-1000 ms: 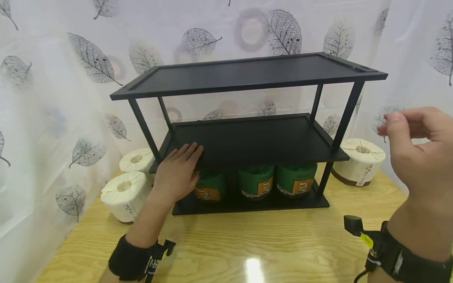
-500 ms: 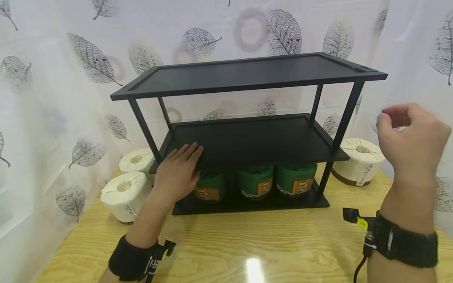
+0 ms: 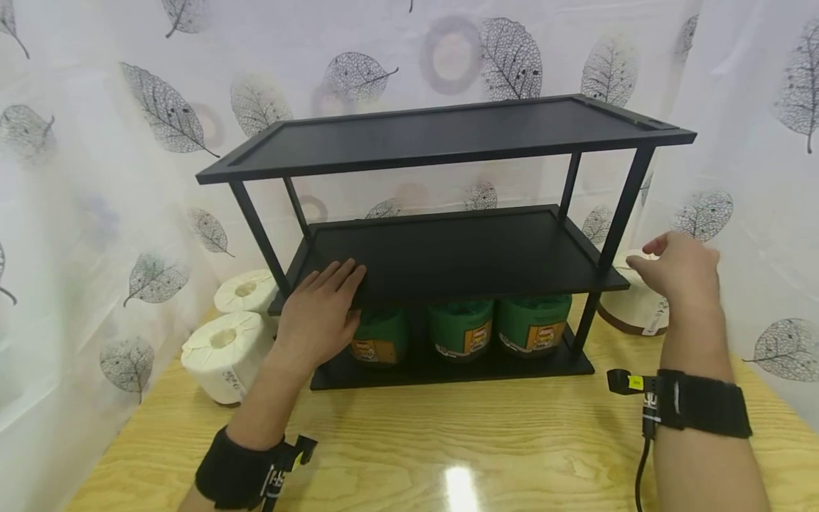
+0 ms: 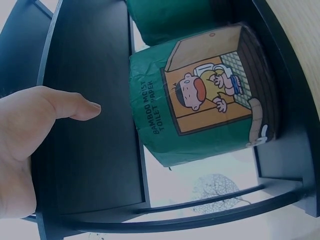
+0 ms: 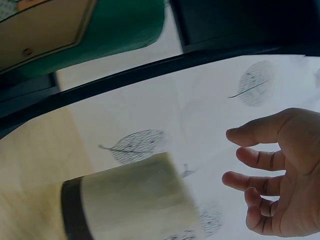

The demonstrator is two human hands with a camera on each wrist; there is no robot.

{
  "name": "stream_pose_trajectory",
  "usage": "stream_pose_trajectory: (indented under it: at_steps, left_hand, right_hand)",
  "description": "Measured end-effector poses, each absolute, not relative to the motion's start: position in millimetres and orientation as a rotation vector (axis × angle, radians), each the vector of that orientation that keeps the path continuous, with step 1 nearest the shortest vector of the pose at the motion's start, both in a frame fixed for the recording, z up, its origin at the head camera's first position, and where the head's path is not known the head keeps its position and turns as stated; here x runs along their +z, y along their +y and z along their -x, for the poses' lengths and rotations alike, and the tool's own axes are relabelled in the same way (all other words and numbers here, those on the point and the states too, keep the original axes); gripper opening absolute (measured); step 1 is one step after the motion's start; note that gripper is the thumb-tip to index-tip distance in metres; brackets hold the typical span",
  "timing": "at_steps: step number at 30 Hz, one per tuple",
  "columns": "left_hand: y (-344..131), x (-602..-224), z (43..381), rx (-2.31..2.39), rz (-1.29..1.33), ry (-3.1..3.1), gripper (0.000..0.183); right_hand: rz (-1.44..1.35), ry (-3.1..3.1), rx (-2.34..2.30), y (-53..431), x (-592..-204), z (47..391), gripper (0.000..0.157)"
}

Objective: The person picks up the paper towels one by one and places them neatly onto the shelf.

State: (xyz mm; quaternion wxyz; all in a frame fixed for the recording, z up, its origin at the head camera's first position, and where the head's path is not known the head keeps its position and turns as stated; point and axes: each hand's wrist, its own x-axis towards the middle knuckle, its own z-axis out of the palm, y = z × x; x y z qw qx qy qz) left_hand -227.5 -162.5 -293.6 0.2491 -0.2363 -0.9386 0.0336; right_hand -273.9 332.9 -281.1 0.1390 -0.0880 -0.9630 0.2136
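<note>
While the L hand (image 3: pixel 320 313) lies straight-fingered on the mid shelf (image 3: pixel 461 249) of the black rack (image 3: pixel 435 135), the R hand (image 3: pixel 684 270), loosely curled & empty, hangs near the cream-wrapped roll (image 3: pixel 630 302) on the bench (image 3: pixel 384 441), just R of the rack. Risks, imo: knuckles clip the R front post (image 3: pixel 625 206) if swung in; hasty pinch skids off the roll; heavy L press tips the rack fwd.

We're seemingly looking into a curtained-off filming booth: leaf-print curtains (image 3: pixel 281 43) are hanging from nine through twelve to three o'clock, a wood-grain table (image 3: pixel 390 441) is stretching across six, a black three-tier rack (image 3: pixel 461 249) is holding toilet-paper rolls (image 3: pixel 462 331), and wrist cameras (image 3: pixel 619 382) are poking out at seven and four.
</note>
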Motion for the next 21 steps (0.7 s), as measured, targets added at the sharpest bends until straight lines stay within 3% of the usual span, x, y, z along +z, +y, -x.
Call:
stream_pose_trajectory:
  at_steps: [7,14,21]
  left_hand:
    - [-162.2,-294.4,227.3,0.096,0.645,-2.544,0.061]
    - [-162.1,-295.1,227.1,0.096,0.646,-2.542,0.061]
    - [-162.8,-295.5,227.7,0.1,0.644,-2.541,0.061]
  right_hand:
    - [0.356,-2.885,0.598,337.6,-304.1,290.1,0.06]
    - [0.426,-2.916,0.621,341.6,-313.6,291.7,0.042]
    - [0.496,-2.833,0.651,342.0,-318.6,292.0,0.04]
